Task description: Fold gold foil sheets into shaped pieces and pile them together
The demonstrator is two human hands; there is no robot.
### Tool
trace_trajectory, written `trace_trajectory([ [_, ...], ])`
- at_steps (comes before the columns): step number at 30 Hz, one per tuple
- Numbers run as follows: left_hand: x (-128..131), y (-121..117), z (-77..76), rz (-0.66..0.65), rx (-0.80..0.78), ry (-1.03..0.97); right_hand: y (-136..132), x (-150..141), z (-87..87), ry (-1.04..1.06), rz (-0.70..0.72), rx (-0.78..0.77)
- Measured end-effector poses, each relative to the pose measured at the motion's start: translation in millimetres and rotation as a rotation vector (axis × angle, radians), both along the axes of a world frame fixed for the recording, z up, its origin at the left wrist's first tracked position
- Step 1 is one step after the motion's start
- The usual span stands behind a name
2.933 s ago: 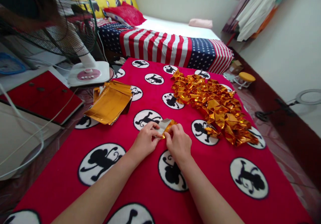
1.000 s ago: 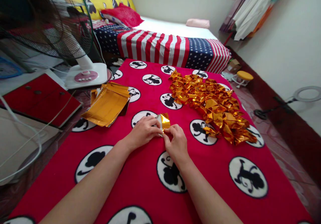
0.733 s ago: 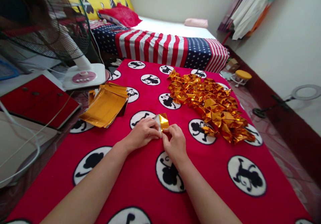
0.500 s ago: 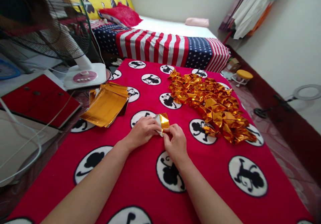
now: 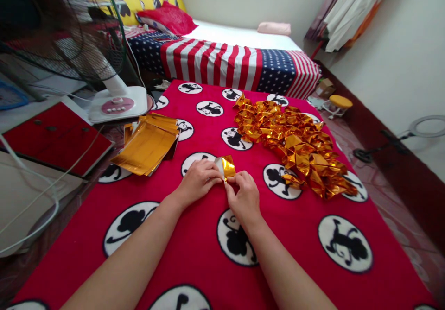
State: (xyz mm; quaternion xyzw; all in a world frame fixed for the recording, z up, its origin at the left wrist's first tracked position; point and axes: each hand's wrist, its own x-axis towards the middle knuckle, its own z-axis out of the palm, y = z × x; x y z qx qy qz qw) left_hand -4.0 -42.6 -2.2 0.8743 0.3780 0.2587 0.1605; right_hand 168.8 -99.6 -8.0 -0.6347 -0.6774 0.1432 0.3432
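Observation:
My left hand (image 5: 198,180) and my right hand (image 5: 243,198) meet over a red blanket (image 5: 299,226) printed with black monkey figures in white circles. Both pinch one small folded piece of gold foil paper (image 5: 226,165), gold on one side and silver on the other; it stands up between the fingertips. A stack of flat gold foil sheets (image 5: 148,144) lies to the left of my left hand. A long heap of folded gold foil pieces (image 5: 292,143) lies to the right, beyond my right hand.
A white fan base (image 5: 118,104) with a dark wire cage stands at the left, next to a red case (image 5: 52,136) and white cables. A bed with a stars-and-stripes cover (image 5: 229,64) is behind the blanket. A ring light (image 5: 426,127) lies at the far right.
The foil piece, lying low and partly silver side up 2.9 s ago, now stands upright and more tightly folded between my fingertips. Both hands have stayed in place.

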Motion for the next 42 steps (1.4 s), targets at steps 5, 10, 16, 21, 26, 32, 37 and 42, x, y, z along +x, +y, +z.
trace_trajectory([
  [5,-1.0,-0.3,-1.0,-0.005,0.000,-0.018,0.6,-3.1,2.6,-0.043,-0.036,-0.023],
  [10,-1.1,-0.6,-1.0,-0.002,0.009,-0.026,1.9,-7.2,4.4,-0.098,-0.071,-0.031],
  [16,0.3,-0.2,-0.5,0.001,0.031,-0.015,1.4,-6.4,3.6,-0.111,-0.064,-0.038],
  [21,6.5,-4.7,0.1,0.128,0.016,-0.012,-0.2,-4.1,3.0,-0.053,-0.041,-0.036],
  [26,14.1,-10.9,3.5,0.273,-0.057,-0.011,0.4,-3.4,1.8,-0.027,-0.036,-0.033],
  [32,17.1,-13.1,7.1,0.340,-0.093,0.011,-0.1,-3.8,2.1,-0.015,-0.037,-0.023],
  [37,16.2,-11.3,5.6,0.341,-0.101,0.020,-0.8,-3.9,2.6,-0.027,-0.038,-0.018],
  [42,15.4,-9.9,3.4,0.317,-0.080,0.068,-1.4,-4.2,2.7,-0.037,-0.039,-0.020],
])
